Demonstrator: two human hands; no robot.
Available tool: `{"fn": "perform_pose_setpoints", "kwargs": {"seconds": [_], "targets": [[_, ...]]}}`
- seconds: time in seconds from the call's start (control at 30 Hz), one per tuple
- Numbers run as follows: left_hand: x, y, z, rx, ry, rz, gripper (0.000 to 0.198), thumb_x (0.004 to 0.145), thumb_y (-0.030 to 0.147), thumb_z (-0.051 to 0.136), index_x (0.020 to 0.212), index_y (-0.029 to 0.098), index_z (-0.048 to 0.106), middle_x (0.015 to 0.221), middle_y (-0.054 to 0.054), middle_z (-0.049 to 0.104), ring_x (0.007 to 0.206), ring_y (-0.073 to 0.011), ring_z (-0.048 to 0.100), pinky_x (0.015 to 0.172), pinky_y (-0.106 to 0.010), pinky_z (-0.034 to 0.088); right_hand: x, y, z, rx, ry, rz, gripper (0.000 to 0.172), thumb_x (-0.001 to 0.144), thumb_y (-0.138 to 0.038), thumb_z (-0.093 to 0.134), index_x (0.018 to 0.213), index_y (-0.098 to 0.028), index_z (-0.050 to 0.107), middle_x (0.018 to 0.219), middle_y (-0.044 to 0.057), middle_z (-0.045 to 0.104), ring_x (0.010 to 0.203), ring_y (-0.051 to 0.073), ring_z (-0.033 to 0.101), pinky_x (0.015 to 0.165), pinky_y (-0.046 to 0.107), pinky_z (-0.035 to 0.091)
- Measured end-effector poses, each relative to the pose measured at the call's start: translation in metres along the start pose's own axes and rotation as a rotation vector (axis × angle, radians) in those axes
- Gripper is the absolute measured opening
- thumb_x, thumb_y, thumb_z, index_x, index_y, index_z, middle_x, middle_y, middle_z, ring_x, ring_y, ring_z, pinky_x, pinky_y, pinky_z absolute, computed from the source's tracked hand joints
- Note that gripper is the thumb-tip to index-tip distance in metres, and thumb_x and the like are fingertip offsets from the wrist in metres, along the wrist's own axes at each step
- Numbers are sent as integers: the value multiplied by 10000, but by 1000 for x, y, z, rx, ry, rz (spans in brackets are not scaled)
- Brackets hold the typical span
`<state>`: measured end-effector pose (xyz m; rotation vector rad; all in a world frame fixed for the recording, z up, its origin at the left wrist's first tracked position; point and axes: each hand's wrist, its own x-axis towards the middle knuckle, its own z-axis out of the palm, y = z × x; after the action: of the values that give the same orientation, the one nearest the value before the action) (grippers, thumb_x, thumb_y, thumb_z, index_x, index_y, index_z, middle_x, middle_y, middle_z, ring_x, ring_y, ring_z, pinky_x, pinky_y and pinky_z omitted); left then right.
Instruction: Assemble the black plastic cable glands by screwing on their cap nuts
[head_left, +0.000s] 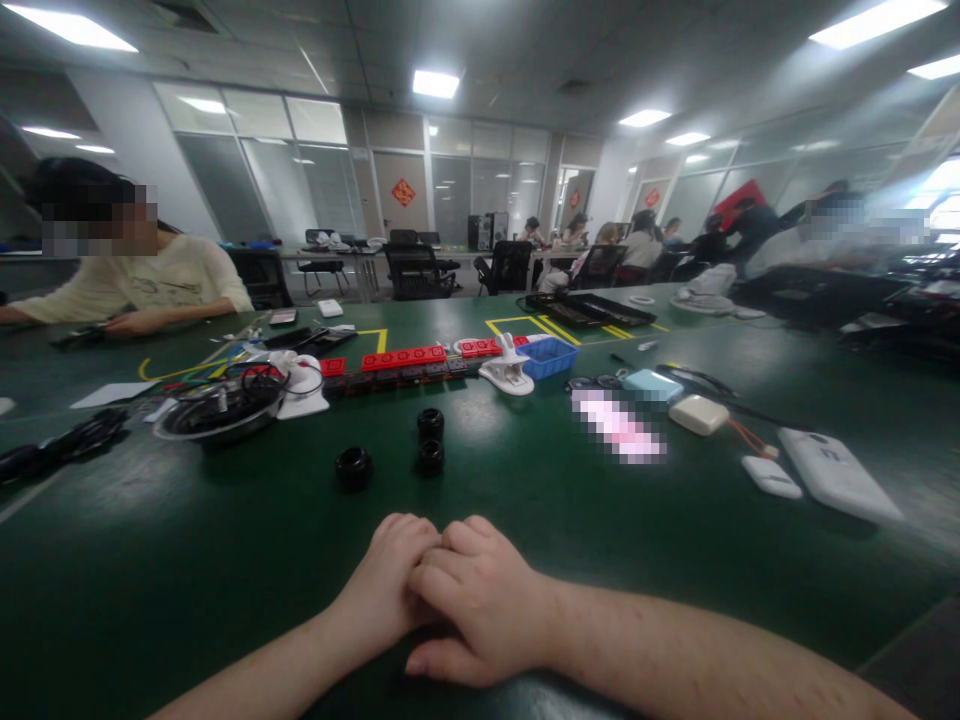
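Around every hour of the clock spreads a green table [637, 540], twelve being straight ahead. At twelve, well ahead, lies a row of red blocks [405, 358]; at ten, a round basin [187, 428] with cables. At six, the right hand [487, 605] folds over the left hand's [386, 575] fingers; I cannot tell whether either grips anything. A blue basket [555, 362] sits at one. Nearest ahead are three black round pieces [352, 467], one at eleven, two at twelve.
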<state>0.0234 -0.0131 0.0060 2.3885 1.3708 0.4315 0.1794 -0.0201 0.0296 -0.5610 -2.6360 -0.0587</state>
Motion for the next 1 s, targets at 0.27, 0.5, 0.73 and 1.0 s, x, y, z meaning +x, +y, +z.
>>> {"fn": "perform_pose_setpoints", "kwargs": {"seconds": [0.27, 0.5, 0.73, 1.0], "targets": [[-1, 6, -7, -28, -15, -25, 73, 696, 254, 522, 661, 190, 531, 721, 9, 523, 732, -172, 465, 736, -315, 353, -5, -3, 5, 50, 37, -35, 414, 747, -588, 459, 808, -183, 520, 653, -4, 558, 706, 160, 452, 613, 310, 305], [-2, 6, -8, -33, 9, -32, 70, 671, 249, 529, 666, 181, 511, 710, 7, 515, 714, -173, 465, 721, -323, 361, -7, -4, 1, 51, 60, -35, 401, 783, -558, 409, 777, -178, 536, 608, 2, 541, 623, 153, 427, 563, 303, 287], [-2, 3, -5, -24, 44, -70, 78, 669, 259, 531, 652, 187, 504, 711, 4, 516, 713, -179, 465, 694, -318, 359, -9, 1, 0, 37, 75, -9, 414, 828, -530, 341, 704, -176, 516, 590, 16, 534, 605, 152, 427, 555, 303, 284], [-2, 3, -5, -41, 72, -92, 100, 635, 251, 589, 643, 184, 515, 723, -2, 526, 729, -192, 473, 696, -318, 352, -9, 5, -2, 75, 120, 54, 428, 848, -490, 291, 715, -162, 531, 592, 23, 509, 583, 145, 403, 557, 293, 284]]}}
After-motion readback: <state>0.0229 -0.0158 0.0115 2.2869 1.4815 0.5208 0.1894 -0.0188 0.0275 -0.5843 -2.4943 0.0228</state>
